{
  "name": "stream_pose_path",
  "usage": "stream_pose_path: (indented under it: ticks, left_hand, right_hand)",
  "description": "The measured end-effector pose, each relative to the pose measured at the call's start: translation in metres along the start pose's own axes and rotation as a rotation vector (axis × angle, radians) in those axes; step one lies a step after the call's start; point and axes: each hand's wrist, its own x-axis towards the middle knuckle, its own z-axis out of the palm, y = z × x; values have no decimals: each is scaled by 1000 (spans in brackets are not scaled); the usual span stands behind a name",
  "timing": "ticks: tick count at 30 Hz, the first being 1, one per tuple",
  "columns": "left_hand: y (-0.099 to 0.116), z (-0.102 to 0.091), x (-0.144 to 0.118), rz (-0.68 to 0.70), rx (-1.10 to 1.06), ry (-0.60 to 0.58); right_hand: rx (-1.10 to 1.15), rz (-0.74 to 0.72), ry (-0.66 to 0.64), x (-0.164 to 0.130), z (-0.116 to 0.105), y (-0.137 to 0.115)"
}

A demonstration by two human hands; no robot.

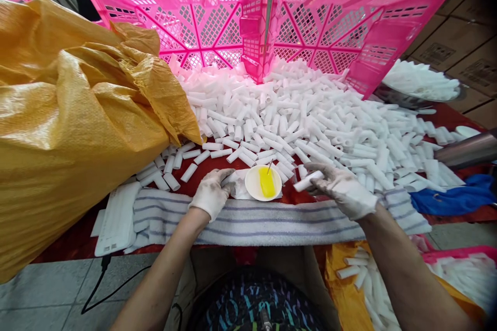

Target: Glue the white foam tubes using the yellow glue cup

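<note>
My left hand [213,191], in a soiled white glove, is beside a small white dish [252,186] with a yellow block [267,182] in it. Its fingers are curled, and what they may hold blends in with the white material around it. A thin metal pin or stick stands up at the block's top edge. The dish rests on a crumpled white cloth or sheet [238,186]. To the right of the dish, my right hand [345,189], also gloved, grips a short white plastic tube [307,181] between thumb and fingers. That tube lies slantwise, its free end toward the dish.
A large heap of white tubes [272,114] spills from two tipped pink crates [202,26]. A yellow woven sack [77,129] bulges at left. A striped towel [264,225] lines the front edge, with a white power strip [118,217] left and blue cloth [458,195] right.
</note>
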Motion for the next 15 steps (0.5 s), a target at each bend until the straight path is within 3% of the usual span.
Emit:
stream_pose_path:
  ticks: [2, 4, 6, 9, 13, 15]
  left_hand:
    - [2, 4, 0, -33, -144, -13]
    - [5, 7, 1, -80, -237, -22]
    - [7, 9, 2, -102, -257, -27]
    - [10, 9, 1, -99, -234, -12]
    - [13, 7, -1, -142, -418, 2]
    - [15, 8, -2, -166, -486, 36]
  right_hand:
    - [327, 63, -153, -5, 14, -5]
    - [420, 117, -209, -1, 33, -7]
    - [372, 87, -155, 9, 52, -4]
    - [218, -91, -5, 20, 68, 11]
    - [100, -360, 75, 17, 65, 31]
    - [48, -371, 101, 11, 62, 33]
